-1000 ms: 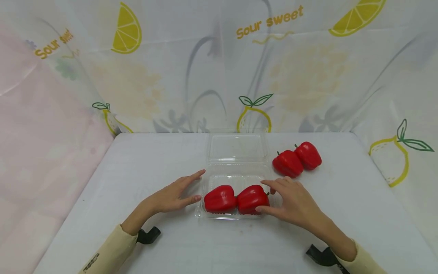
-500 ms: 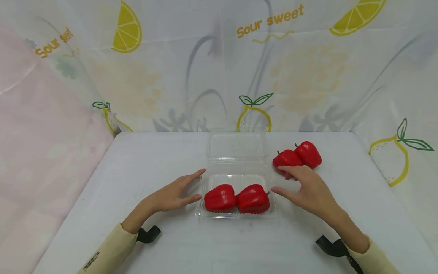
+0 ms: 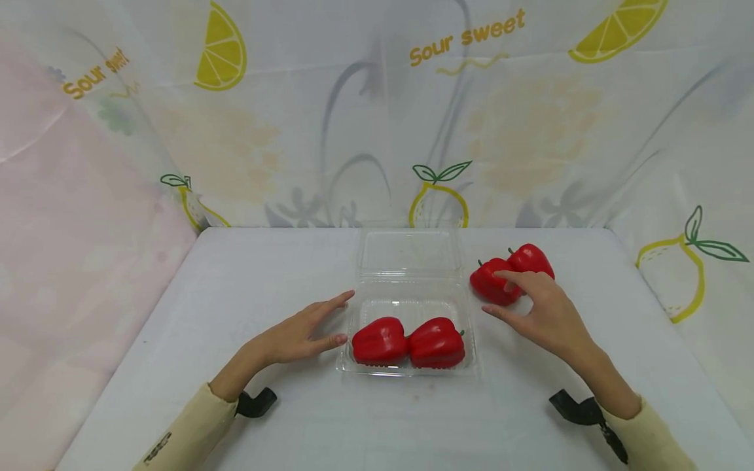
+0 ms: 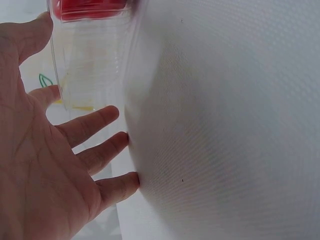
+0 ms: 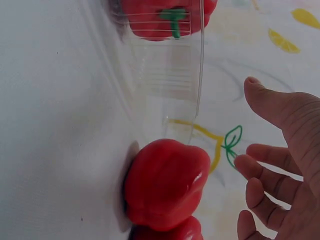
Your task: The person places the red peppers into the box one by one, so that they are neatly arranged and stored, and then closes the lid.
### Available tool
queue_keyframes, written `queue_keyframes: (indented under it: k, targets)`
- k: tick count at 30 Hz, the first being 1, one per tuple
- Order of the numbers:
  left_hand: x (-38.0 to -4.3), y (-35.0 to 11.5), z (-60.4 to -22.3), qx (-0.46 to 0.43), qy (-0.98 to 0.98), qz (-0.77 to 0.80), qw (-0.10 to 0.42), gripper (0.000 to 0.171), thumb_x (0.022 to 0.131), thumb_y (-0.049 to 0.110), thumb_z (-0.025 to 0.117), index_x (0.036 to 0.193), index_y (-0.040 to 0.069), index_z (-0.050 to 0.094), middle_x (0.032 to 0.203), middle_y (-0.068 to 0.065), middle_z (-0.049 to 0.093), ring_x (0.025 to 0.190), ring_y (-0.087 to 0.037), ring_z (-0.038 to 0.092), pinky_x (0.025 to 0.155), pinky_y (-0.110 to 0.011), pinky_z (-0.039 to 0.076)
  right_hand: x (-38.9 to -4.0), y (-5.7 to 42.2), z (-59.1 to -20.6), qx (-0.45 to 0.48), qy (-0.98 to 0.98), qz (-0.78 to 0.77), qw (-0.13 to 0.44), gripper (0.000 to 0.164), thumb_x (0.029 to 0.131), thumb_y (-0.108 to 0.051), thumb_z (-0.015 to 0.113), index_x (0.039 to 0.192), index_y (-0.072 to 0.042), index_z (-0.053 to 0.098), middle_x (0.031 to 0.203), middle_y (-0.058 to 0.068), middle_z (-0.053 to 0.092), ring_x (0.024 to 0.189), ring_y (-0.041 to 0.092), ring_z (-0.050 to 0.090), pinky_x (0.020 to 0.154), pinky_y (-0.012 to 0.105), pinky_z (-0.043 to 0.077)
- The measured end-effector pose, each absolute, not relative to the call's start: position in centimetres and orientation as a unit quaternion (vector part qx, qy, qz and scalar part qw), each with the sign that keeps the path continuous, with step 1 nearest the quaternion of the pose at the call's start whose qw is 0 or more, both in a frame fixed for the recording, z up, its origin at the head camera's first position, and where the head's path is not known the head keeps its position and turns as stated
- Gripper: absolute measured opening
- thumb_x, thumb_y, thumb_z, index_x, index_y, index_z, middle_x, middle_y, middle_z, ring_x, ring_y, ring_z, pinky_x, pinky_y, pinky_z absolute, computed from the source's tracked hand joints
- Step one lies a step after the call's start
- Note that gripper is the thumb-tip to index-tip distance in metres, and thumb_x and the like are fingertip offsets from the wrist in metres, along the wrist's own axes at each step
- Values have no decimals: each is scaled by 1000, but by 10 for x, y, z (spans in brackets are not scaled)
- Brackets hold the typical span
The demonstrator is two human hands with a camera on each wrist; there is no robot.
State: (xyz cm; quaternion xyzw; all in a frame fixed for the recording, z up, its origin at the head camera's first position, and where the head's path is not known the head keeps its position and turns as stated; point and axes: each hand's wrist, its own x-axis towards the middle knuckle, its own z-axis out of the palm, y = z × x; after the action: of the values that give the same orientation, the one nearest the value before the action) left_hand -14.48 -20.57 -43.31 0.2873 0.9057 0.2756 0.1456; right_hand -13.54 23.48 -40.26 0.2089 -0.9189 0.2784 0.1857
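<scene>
We had moved our right hand [image 3: 550, 314] from the open clear box [image 3: 406, 307], where two red peppers [image 3: 379, 341] lay in the near half, to just beside the nearer loose pepper [image 3: 492, 285] at far right; work had turned outside the box. That hand grasped nothing; our left hand [image 3: 300, 333] stayed unclenched, holding nothing, at the box's left edge.

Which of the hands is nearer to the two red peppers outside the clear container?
Right. The right hand hovers close to the two red peppers, not touching; the left hand is at the opposite side of the clear container.
</scene>
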Motion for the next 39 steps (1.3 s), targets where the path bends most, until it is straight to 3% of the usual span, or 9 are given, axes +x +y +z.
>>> queue_keyframes:
  k: [7, 25, 39]
  targets:
    - [-145, -206, -434, 287, 906, 274, 146, 80, 93, 58, 57, 158, 32, 20, 156, 5, 33, 140, -22, 34, 107, -56, 36, -142, 244, -402, 196, -921, 284, 182, 60, 69, -20, 91, 121, -2, 65, 102, 10, 65, 88, 27, 59, 68, 50, 56]
    - [-144, -205, -431, 284, 906, 277, 150, 79, 93, 57, 57, 158, 34, 19, 156, 4, 34, 140, -22, 34, 108, -55, 35, -170, 276, -412, 175, -923, 298, 166, 55, 77, -19, 85, 124, -2, 62, 112, 18, 63, 104, 38, 52, 73, 55, 52]
    - [-143, -206, -431, 283, 905, 278, 151, 80, 93, 59, 56, 158, 33, 19, 154, 1, 38, 139, -22, 35, 108, -54, 35, -191, 290, -422, 196, -911, 305, 194, 56, 73, -7, 86, 123, 1, 63, 114, 20, 63, 107, 39, 52, 78, 58, 49]
